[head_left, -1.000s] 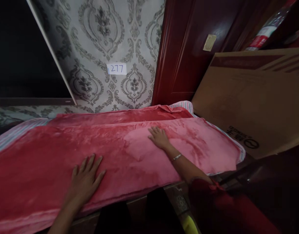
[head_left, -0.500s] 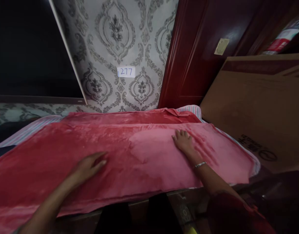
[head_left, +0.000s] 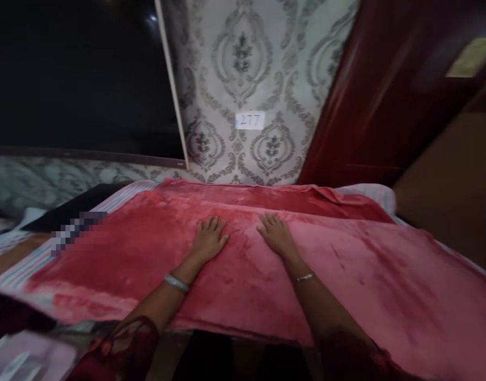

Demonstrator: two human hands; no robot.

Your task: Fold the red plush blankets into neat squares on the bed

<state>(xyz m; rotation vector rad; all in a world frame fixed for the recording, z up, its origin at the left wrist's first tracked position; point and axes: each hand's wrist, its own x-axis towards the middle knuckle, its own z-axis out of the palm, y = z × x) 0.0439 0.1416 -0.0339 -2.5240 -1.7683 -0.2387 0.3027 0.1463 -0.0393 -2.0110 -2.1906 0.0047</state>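
A plush red-pink blanket [head_left: 235, 296] lies folded lengthwise over the surface in front of me, its nap showing lighter and darker patches. My left hand [head_left: 209, 239] rests flat on it a little left of the middle, fingers spread. Beside it to the right, my right hand [head_left: 277, 233] presses palm down on the same top layer, fingers stretched away from me. Neither hand grips the fabric. Behind the fold a strip of the lower layer shows. A striped cloth [head_left: 40, 259] peeks out beneath the blanket at the left and at the back right.
A large dark screen [head_left: 80, 79] stands at the back left against patterned wallpaper [head_left: 243, 58], where a paper label [head_left: 250, 120] reads 277. A dark red door panel [head_left: 357, 100] and a cardboard box [head_left: 452, 180] are on the right. A pale pink object [head_left: 36, 354] sits lower left.
My view has turned left. My left hand has gone from hovering, blurred, to lying flat on the blanket farther forward. My right hand now lies closer to it, nearer the blanket's middle.
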